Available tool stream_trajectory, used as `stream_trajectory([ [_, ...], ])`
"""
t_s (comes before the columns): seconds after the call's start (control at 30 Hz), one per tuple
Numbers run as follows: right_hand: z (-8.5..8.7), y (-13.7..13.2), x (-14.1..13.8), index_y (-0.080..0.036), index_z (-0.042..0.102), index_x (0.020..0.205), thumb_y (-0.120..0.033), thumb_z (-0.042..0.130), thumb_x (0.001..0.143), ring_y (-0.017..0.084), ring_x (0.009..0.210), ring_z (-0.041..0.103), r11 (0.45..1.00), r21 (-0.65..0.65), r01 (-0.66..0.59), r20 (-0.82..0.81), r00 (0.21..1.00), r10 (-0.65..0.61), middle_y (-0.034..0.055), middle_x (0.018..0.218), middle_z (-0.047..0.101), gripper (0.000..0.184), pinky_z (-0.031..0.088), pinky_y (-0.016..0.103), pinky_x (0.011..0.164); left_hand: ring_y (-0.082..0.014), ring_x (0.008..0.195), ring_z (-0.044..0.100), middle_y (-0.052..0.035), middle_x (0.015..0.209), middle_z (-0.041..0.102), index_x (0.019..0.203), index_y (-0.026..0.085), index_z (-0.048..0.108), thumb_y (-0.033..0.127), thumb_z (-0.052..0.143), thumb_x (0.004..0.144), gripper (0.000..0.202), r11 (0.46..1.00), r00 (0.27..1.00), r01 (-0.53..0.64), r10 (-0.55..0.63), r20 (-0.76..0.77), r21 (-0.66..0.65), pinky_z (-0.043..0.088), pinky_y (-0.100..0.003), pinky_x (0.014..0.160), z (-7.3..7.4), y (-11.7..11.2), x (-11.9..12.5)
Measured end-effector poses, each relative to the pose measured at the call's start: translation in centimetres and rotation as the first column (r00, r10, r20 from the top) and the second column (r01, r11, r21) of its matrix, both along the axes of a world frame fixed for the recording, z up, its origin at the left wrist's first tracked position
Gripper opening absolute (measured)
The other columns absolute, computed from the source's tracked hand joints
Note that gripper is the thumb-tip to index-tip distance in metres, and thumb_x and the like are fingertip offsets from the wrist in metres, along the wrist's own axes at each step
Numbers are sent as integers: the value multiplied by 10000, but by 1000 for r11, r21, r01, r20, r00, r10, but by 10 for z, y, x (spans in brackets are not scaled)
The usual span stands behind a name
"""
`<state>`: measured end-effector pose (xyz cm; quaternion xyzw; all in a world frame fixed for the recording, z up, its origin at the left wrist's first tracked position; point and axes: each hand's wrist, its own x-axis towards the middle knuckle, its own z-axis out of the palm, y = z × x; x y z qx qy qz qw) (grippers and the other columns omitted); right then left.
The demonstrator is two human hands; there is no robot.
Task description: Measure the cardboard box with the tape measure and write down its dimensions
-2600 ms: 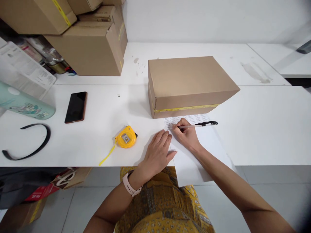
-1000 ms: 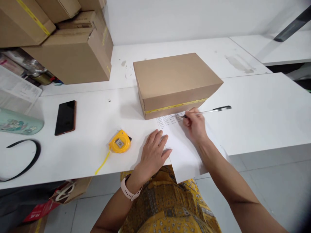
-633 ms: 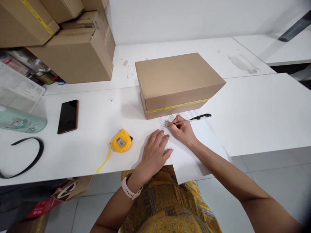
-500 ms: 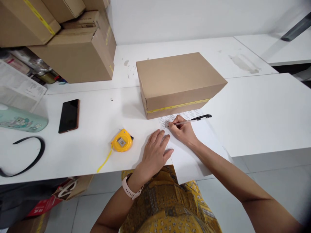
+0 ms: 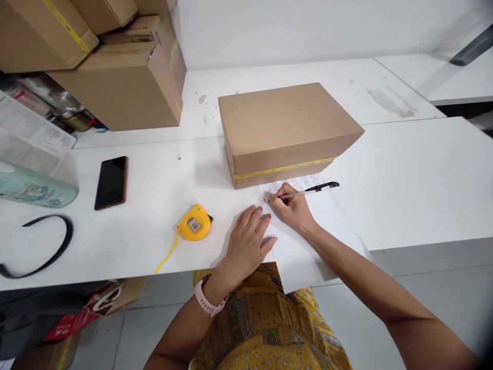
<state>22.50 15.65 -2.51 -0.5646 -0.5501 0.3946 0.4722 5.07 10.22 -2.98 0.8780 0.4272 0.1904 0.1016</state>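
Note:
My right hand [image 5: 291,208] is closed around a pen [image 5: 308,191] with a black cap on its back end. The pen's tip rests at the left part of a white sheet of paper [image 5: 296,257], just below rows of small handwriting. Flat by the paper's left edge lies my left hand [image 5: 248,241], fingers stretched out, holding nothing. A closed cardboard box [image 5: 288,123] with yellow tape along its side stands right behind the paper and covers its far edge. Left of my left hand sits a yellow tape measure [image 5: 195,222], a short length of its blade pulled out.
A phone [image 5: 111,182], a pale green bottle [image 5: 38,187] and a black curved band [image 5: 63,241] lie on the left of the white table [image 5: 154,221]. Stacked cardboard boxes [image 5: 123,85] fill the back left corner. The paper overhangs the table's front edge.
The whole view has shifted slightly. The pen tip and my right hand stay at about the same spot on the paper; my left hand keeps its place.

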Motion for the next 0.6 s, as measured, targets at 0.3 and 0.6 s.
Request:
stream_trajectory([
  [0.3, -2, 0, 0, -231, 471, 669, -326, 676, 823, 116, 563, 375, 1000, 6, -1, 33, 999, 1, -43, 603, 455, 274, 324, 285, 538, -353, 1406, 463, -184, 1445, 576, 1347, 119, 569, 401, 593, 974, 468, 1000, 1000, -9, 9, 6, -8, 432, -526, 1144, -2, 0, 0],
  [0.6, 2, 0, -2, -234, 453, 648, -286, 677, 774, 113, 552, 373, 1000, -3, 4, 3, 1000, -4, -53, 576, 428, 262, 303, 275, 520, -352, 1409, 458, -185, 1448, 575, 1346, 113, 572, 404, 591, 976, 472, 1000, 1000, -9, 9, -4, -18, 429, -515, 1148, 0, 0, 0],
])
